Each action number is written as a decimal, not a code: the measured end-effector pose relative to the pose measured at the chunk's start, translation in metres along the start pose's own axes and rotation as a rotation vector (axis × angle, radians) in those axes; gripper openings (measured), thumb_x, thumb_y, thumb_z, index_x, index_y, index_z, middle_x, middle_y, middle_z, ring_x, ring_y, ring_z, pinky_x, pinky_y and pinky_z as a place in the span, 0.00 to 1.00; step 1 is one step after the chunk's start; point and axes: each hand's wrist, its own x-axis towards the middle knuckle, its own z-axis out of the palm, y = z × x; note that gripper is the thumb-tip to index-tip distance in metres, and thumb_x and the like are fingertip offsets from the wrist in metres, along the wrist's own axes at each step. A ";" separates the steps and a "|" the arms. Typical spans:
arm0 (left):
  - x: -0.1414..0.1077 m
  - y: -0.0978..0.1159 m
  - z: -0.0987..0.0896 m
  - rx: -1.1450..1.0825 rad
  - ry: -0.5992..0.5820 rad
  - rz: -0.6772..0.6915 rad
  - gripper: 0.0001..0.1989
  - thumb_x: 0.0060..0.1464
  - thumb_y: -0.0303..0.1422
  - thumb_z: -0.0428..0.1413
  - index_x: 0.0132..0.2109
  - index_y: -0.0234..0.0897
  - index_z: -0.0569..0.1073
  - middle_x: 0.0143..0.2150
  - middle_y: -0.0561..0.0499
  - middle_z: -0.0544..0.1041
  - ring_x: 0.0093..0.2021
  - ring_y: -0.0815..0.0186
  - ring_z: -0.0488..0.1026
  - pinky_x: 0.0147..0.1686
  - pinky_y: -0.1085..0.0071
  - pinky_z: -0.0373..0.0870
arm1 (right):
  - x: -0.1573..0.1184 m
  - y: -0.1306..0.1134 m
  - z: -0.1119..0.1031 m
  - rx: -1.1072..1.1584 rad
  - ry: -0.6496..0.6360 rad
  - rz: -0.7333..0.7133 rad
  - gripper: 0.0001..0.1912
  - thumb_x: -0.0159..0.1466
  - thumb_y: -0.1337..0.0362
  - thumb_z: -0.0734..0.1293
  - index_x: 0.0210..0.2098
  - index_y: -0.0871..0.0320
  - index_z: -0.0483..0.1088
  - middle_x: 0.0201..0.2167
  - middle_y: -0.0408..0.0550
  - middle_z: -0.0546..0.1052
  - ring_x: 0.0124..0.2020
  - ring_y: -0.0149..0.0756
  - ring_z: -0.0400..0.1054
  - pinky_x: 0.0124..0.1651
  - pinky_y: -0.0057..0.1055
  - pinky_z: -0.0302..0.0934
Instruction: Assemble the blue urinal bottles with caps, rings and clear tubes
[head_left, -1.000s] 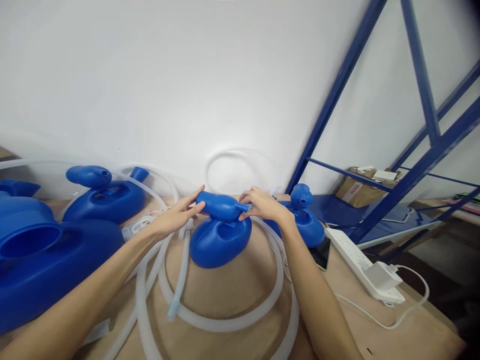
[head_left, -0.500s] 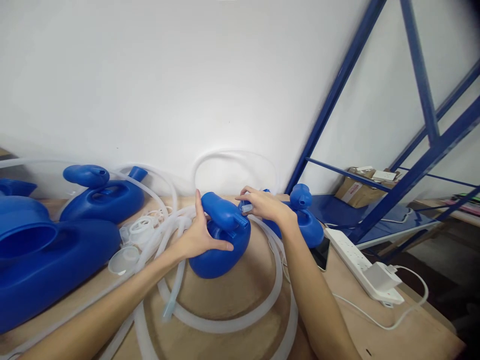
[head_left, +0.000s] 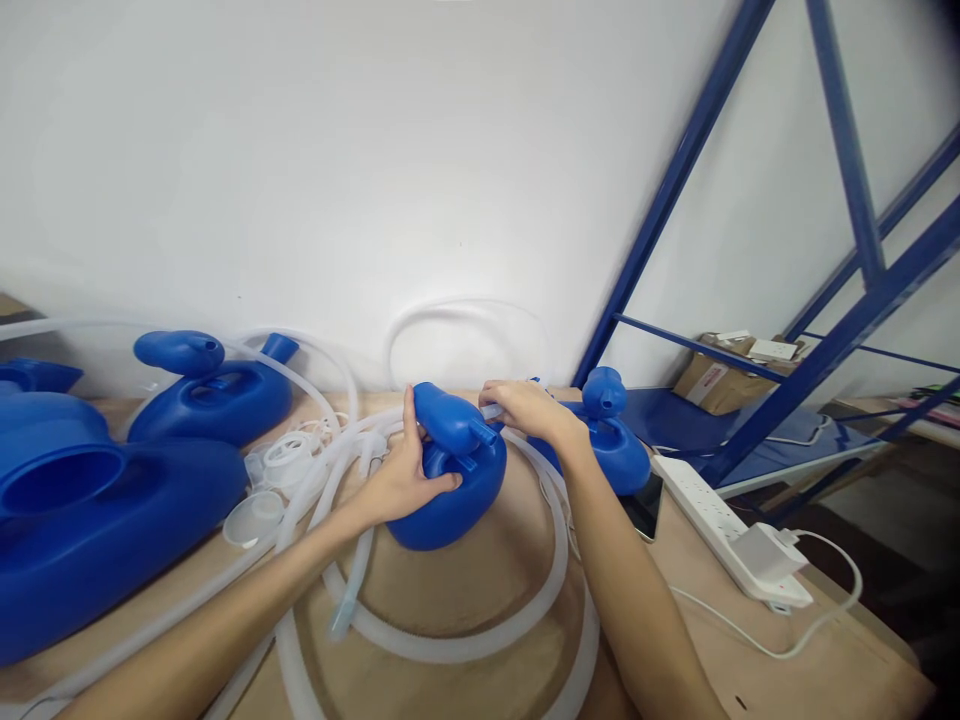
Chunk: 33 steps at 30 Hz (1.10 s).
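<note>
While wide in grip, left hand [head_left: 406, 476] around blue bottle [head_left: 448, 518]; right hand [head_left: 529, 408], narrow, around clear tube [head_left: 491, 411].

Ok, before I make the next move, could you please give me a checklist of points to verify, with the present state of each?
1. Blue plastic bottle supported: ok, the left hand grips it.
2. Narrow spout bare: ok, nothing is fitted over it.
3. Clear tube piece held: ok, in the right hand.
4. Full length of that piece: cannot tell, the fingers hide part.
5. Tabletop free of hose before the bottle: not ok, a translucent hose curves there.
</note>
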 end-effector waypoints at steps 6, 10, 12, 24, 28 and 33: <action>0.002 0.002 -0.004 -0.073 -0.042 -0.028 0.70 0.50 0.35 0.65 0.74 0.36 0.14 0.62 0.36 0.75 0.61 0.50 0.73 0.68 0.46 0.59 | -0.002 0.021 -0.001 0.178 0.048 -0.038 0.08 0.65 0.63 0.72 0.45 0.54 0.76 0.46 0.46 0.80 0.46 0.40 0.73 0.46 0.31 0.63; 0.006 0.003 -0.013 -0.161 -0.041 -0.064 0.67 0.47 0.29 0.62 0.75 0.35 0.17 0.61 0.39 0.77 0.60 0.52 0.75 0.66 0.52 0.63 | -0.013 0.039 -0.001 0.283 0.063 -0.012 0.32 0.60 0.59 0.76 0.62 0.50 0.70 0.58 0.49 0.73 0.53 0.43 0.72 0.54 0.36 0.65; 0.009 0.002 -0.019 -0.183 -0.006 -0.121 0.67 0.44 0.27 0.60 0.76 0.36 0.20 0.60 0.40 0.77 0.59 0.53 0.76 0.66 0.54 0.64 | -0.019 0.046 -0.001 0.280 0.023 0.060 0.44 0.58 0.62 0.77 0.71 0.47 0.61 0.64 0.51 0.68 0.53 0.43 0.72 0.54 0.36 0.66; 0.011 -0.004 -0.035 0.011 0.124 -0.189 0.61 0.44 0.29 0.58 0.78 0.33 0.31 0.49 0.45 0.81 0.48 0.53 0.78 0.59 0.54 0.69 | -0.007 0.045 0.030 0.075 0.120 -0.016 0.43 0.56 0.79 0.64 0.71 0.53 0.64 0.61 0.54 0.77 0.52 0.46 0.75 0.53 0.37 0.66; 0.010 -0.006 -0.032 0.071 0.123 -0.143 0.61 0.45 0.28 0.56 0.77 0.29 0.27 0.35 0.52 0.80 0.38 0.55 0.79 0.51 0.56 0.73 | -0.007 0.044 0.037 0.102 0.158 0.000 0.46 0.53 0.80 0.62 0.71 0.54 0.63 0.67 0.53 0.72 0.58 0.46 0.73 0.58 0.39 0.66; 0.009 -0.003 -0.029 0.111 0.123 -0.117 0.61 0.45 0.28 0.56 0.78 0.30 0.28 0.33 0.54 0.79 0.34 0.56 0.77 0.46 0.59 0.73 | -0.011 0.038 0.043 0.108 0.197 0.024 0.46 0.52 0.79 0.62 0.71 0.58 0.62 0.68 0.56 0.71 0.65 0.51 0.69 0.65 0.45 0.63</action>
